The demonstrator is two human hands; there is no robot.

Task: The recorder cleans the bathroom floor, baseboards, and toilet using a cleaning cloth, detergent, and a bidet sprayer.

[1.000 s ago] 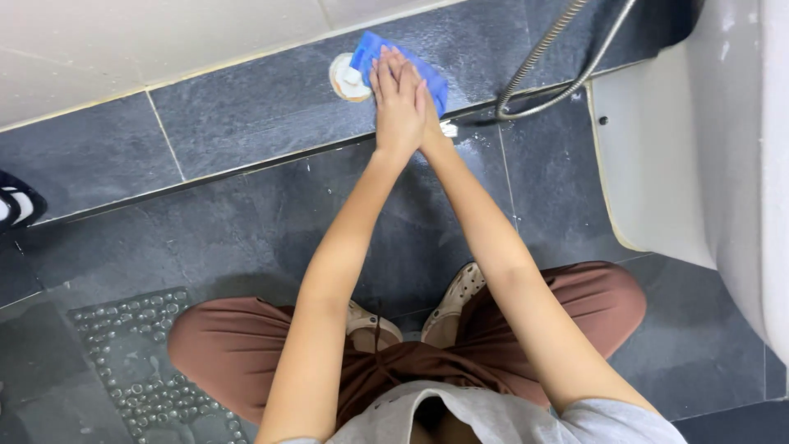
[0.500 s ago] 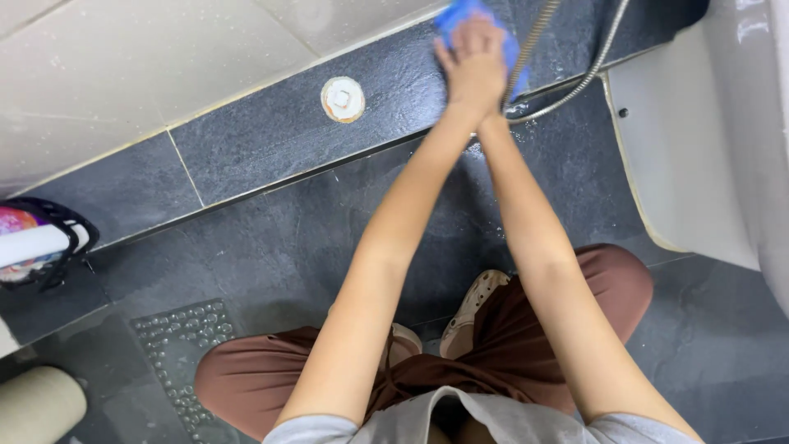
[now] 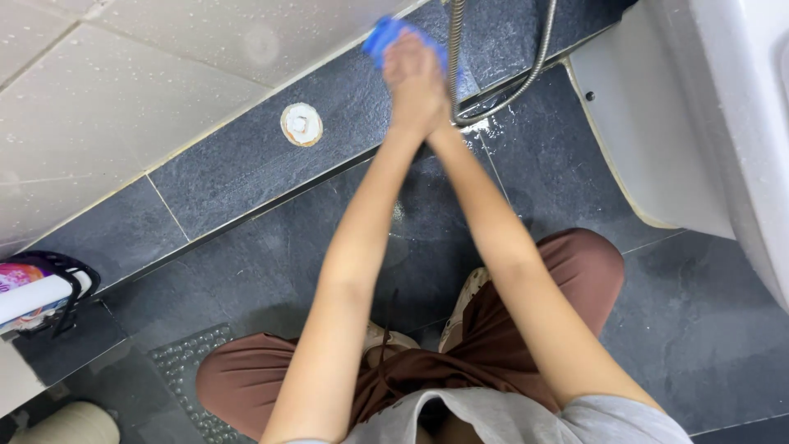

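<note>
Pressing down together, your two hands sit one on top of the other on a bright blue soft cloth (image 3: pixel 386 34) at about 12 o'clock from you. Your left hand (image 3: pixel 409 78) and your right hand (image 3: pixel 431 99) are stacked so close that it is hard to tell which fingers belong to which hand. The fingers lie flat and close together on the cloth, not spread out. Only the top edge of the blue cloth peeks out past your fingertips.

The cloth rests on the dark grey stone wall tile (image 3: pixel 246 173) just above where the wall meets the dark grey stone floor (image 3: pixel 699 329). A shiny bendy metal shower hose (image 3: pixel 538 62) hangs just beside your hands, at about 1 o'clock, and loops down near the wet floor.

A small round white and tan wall cap (image 3: pixel 302 124) sits on the dark tile at about 11 o'clock, a little way from your hands. A big white smooth toilet base (image 3: pixel 649 140) stands at 2 o'clock. A bumpy grey floor mat (image 3: pixel 177 366) lies at 8 o'clock by your knee. You squat in brown trousers (image 3: pixel 509 337).
</note>
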